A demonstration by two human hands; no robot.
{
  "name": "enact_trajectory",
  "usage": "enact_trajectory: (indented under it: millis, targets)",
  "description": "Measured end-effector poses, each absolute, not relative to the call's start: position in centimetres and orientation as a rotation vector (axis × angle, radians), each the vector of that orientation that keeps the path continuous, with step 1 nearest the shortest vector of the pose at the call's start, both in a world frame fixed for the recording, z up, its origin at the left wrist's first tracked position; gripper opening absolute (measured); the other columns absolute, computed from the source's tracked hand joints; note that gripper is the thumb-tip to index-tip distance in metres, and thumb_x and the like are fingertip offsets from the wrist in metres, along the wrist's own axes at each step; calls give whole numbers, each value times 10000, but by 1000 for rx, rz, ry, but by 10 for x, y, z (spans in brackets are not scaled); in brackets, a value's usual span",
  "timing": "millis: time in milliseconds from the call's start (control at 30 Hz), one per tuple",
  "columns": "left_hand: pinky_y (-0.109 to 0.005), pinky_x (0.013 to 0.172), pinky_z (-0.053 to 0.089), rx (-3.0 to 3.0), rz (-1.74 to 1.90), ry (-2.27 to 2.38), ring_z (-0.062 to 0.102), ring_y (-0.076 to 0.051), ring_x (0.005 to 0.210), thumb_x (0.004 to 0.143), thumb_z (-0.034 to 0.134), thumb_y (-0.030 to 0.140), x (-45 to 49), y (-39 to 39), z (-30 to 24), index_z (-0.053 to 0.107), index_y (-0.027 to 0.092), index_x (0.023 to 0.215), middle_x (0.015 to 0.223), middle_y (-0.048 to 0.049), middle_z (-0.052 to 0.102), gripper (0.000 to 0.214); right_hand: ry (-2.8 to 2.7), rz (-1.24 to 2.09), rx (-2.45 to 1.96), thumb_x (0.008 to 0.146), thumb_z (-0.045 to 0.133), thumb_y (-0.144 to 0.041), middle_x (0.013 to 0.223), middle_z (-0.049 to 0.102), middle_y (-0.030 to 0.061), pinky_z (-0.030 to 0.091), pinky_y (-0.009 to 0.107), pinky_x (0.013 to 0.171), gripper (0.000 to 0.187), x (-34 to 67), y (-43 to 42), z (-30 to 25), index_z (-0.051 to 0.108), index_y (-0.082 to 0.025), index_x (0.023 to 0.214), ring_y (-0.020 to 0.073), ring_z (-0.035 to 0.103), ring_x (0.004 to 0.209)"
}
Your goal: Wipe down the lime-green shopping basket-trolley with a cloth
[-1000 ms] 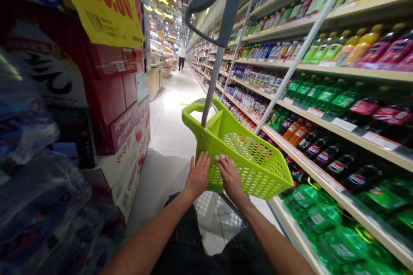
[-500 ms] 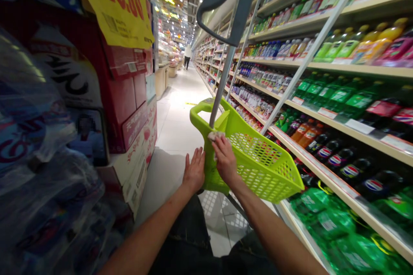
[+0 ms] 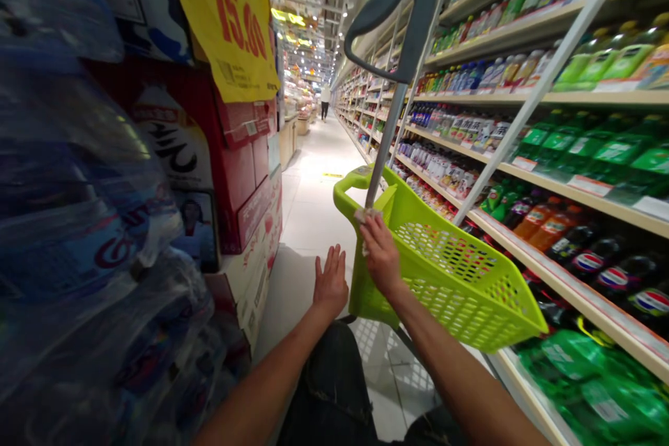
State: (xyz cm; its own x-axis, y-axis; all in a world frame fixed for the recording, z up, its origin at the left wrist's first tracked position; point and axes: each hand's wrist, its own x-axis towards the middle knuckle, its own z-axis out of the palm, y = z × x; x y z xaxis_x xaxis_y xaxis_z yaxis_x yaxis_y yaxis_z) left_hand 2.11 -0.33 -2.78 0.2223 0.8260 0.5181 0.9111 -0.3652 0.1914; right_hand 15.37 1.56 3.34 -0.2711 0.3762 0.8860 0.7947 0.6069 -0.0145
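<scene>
A lime-green shopping basket with perforated sides stands in front of me in the aisle. From its near left end rises a metal pole topped by a dark grey loop handle. My right hand presses a crumpled pale cloth against the basket's upper rim, close to the foot of the pole. Just left of the basket, my left hand is held flat with fingers stretched out, holding nothing. Whether it touches the basket's outer wall I cannot tell.
Shelves of drink bottles line the right side. Stacked cartons and plastic-wrapped bottles rise close on the left, under a yellow price sign. Far down the pale tiled aisle a person stands.
My view has turned left, so the basket and hands sit farther right in it. My right hand keeps the cloth at the rim. The left hand appears slightly farther from the basket.
</scene>
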Motion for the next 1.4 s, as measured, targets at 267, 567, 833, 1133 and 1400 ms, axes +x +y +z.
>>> enact_trajectory:
  millis: [267, 567, 833, 1133, 1400]
  targets:
    - [-519, 1053, 169, -2327, -978, -1553, 182, -245, 1322, 673, 401, 85, 25, -1, 7, 298, 55, 1303, 1407, -160, 275, 638, -1884, -486, -880, 801, 361, -31, 1245, 512, 97, 387, 430, 984, 455, 165, 4, 19, 502, -187, 1205, 199, 350, 1250]
    - [-465, 1078, 82, -2224, -1152, -1188, 229, -203, 1310, 782, 346, 122, 51, 17, 48, 335, 83, 1285, 1348, -147, 391, 505, -1774, -449, -1197, 795, 382, -93, 1232, 504, 147, 326, 455, 1008, 395, 161, 28, 64, 537, -111, 1157, 234, 376, 1216]
    - [-476, 1071, -29, -2409, -1069, -1070, 278, -217, 1291, 715, 390, 100, 63, 34, 52, 392, 97, 1267, 1337, -127, 409, 553, -1596, -432, -1531, 708, 359, -18, 1227, 498, 123, 354, 434, 987, 509, 258, -19, 22, 523, -143, 1173, 211, 394, 1187]
    - [-470, 1071, -13, -2437, -1053, -1125, 302, -219, 1279, 735, 400, 151, 70, 38, 48, 350, 162, 1308, 1317, -93, 445, 575, -1760, -523, -1442, 710, 342, -12, 1261, 476, 107, 309, 440, 1020, 543, 251, -14, 15, 482, -147, 1217, 202, 299, 1263]
    - [-421, 1069, 63, -2395, -1145, -1182, 298, -215, 1280, 745, 425, 159, 84, 34, 43, 375, 158, 1295, 1300, -90, 468, 552, -1530, -580, -1639, 691, 328, -8, 1286, 453, 82, 335, 491, 990, 618, 316, -48, -6, 421, -203, 1271, 215, 338, 1239]
